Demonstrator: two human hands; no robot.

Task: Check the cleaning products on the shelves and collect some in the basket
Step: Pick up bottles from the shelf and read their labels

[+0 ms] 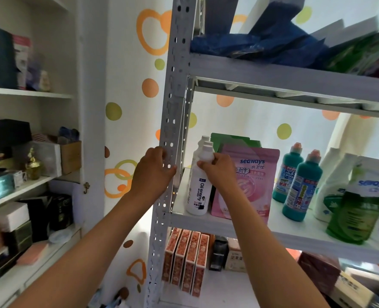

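fingers of the right hand curl around the neck and shoulder of the front white bottle, the one labelled "oil enemy", with the thumb pressed against its left side just under the white cap. the bottle stands upright at the left end of the middle shelf of the grey metal rack, its base on the shelf board, with more white bottles lined up directly behind it. the left hand is wrapped around the perforated upright post of the rack, fingers bent around its front edge and thumb tip touching the metal beside the holes, so it grips the post and no product. just right of the held bottle, and touching the back of the right hand, a pink seaways pouch leans upright with a green pouch behind it. further right on the same shelf stand two teal bottles with orange caps, then white and green seaways bottles. orange boxes stand in a row on the shelf below. no basket shows in view.
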